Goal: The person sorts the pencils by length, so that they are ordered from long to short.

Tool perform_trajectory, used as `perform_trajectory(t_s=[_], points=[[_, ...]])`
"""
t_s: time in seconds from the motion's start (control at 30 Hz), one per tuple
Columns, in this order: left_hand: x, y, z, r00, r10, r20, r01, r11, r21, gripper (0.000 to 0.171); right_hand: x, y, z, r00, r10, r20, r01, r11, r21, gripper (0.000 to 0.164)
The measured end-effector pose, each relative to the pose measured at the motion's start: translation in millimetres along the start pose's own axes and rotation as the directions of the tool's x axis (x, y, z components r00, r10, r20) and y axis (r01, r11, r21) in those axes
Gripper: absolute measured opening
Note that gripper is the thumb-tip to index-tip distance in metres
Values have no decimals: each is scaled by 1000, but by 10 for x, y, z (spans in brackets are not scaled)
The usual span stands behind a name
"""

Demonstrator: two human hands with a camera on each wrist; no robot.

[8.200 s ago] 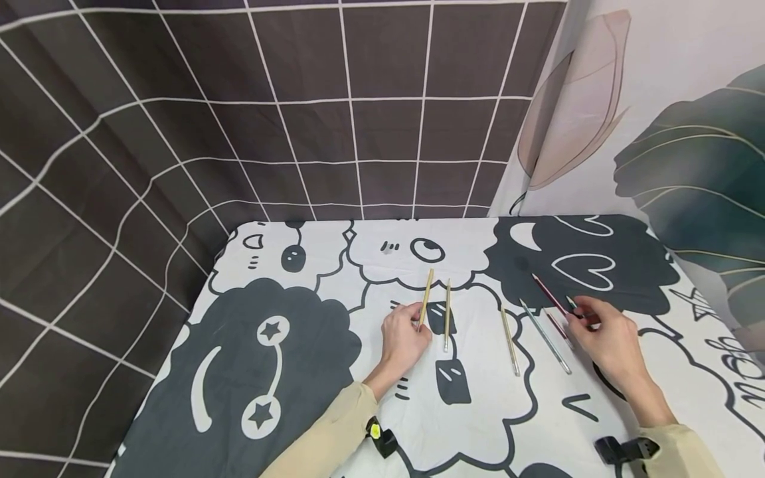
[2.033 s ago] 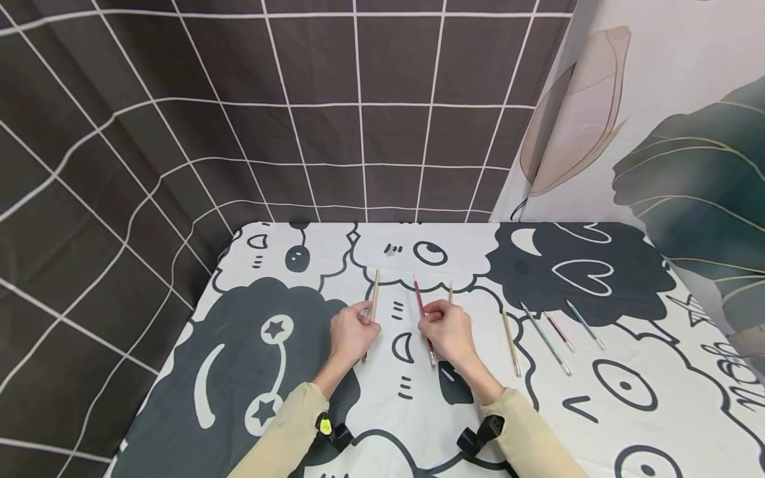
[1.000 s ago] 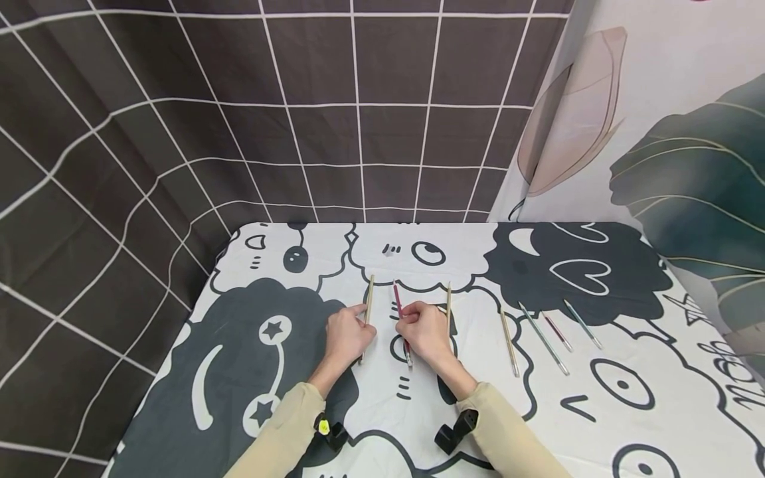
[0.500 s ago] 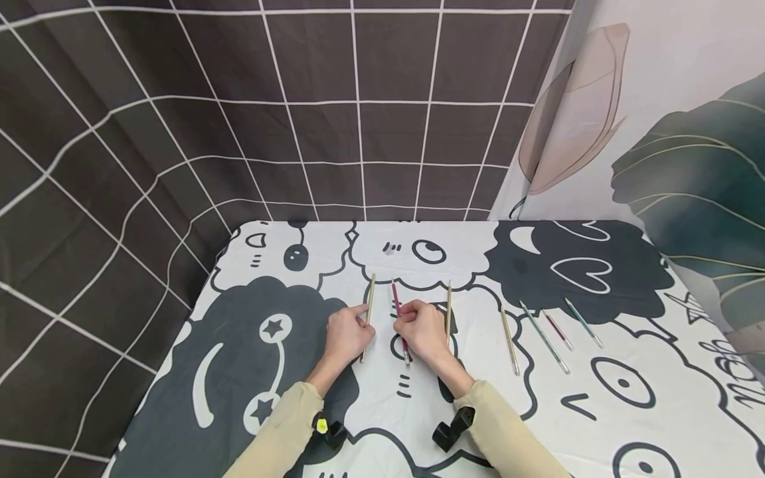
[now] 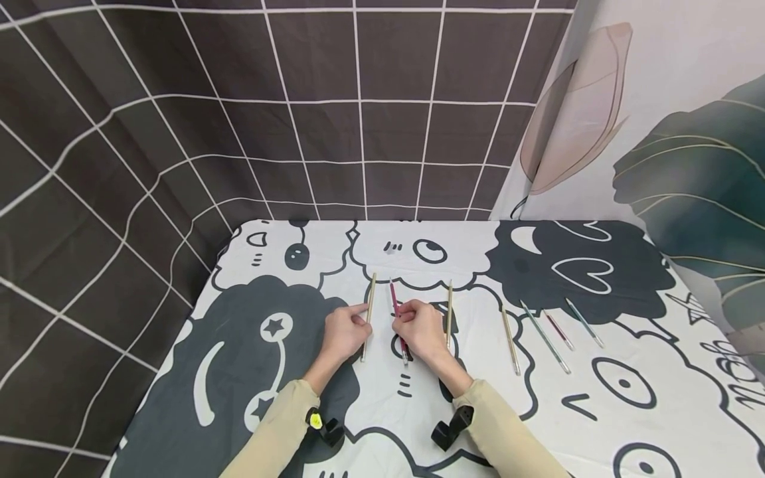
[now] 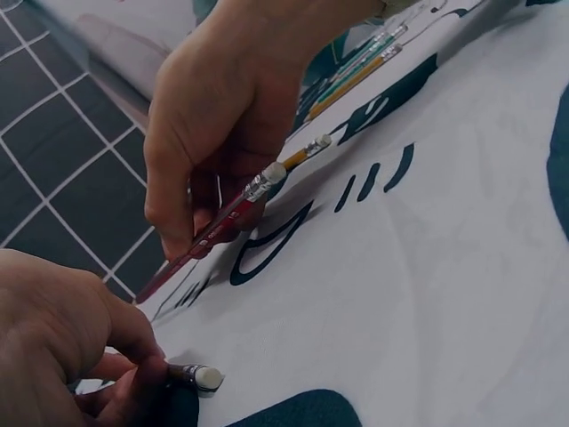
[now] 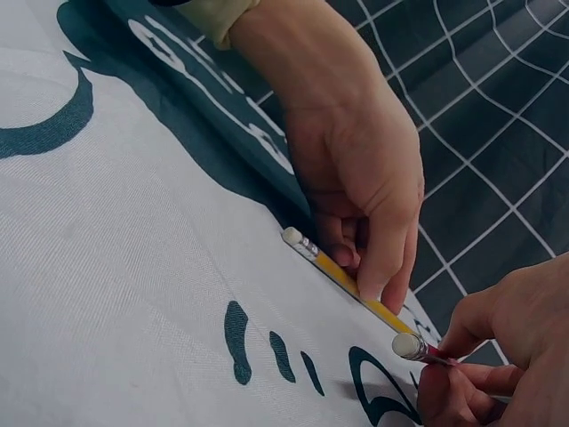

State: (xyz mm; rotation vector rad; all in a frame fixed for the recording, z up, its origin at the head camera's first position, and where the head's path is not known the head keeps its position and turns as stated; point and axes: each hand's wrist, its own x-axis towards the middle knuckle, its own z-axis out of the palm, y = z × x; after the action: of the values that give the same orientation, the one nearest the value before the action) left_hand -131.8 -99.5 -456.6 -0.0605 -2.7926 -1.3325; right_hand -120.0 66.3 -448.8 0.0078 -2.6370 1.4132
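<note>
My left hand [image 5: 346, 333] pinches a yellow pencil [image 5: 370, 299] between thumb and fingers at the left of the row. Its white eraser [image 7: 291, 236] faces me in the right wrist view. To its right, my right hand [image 5: 423, 328] pinches a red pencil [image 5: 394, 297], its point away from me and its eraser end [image 6: 272, 173] toward me. The two pencils lie a small gap apart, nearly side by side. Just right of my right hand lies another yellow pencil [image 5: 449, 312], partly behind the hand in the left wrist view.
Farther right on the cartoon-print cloth [image 5: 478, 425] lie a yellow pencil [image 5: 510, 342], a long green pencil [image 5: 545, 337], a short red pencil [image 5: 559, 330] and another green pencil [image 5: 584, 322]. A dark grid curtain [image 5: 323, 133] hangs behind the table.
My left hand has shifted left with its yellow pencil since the oldest frame. My right hand has carried the red pencil from the right side to near it; the last half second shows hardly any movement.
</note>
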Motion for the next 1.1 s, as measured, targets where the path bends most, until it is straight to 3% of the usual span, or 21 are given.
perform_trajectory(t_s=[0.2,0.5,1.1], points=[[-2,10,-7,999,-32,-6,32,999,-2,41,7,8,14,1000,2,7,-2,1000,-2,13],[19,13,-24,1000,-18,-14,18,1000,13,39,20,-7,38,1000,-4,6,4,1000,10,12],[28,21,-41,1000,-4,0,4,1000,29,39,84,-102,127,995,84,61,-81,995,-51,13]])
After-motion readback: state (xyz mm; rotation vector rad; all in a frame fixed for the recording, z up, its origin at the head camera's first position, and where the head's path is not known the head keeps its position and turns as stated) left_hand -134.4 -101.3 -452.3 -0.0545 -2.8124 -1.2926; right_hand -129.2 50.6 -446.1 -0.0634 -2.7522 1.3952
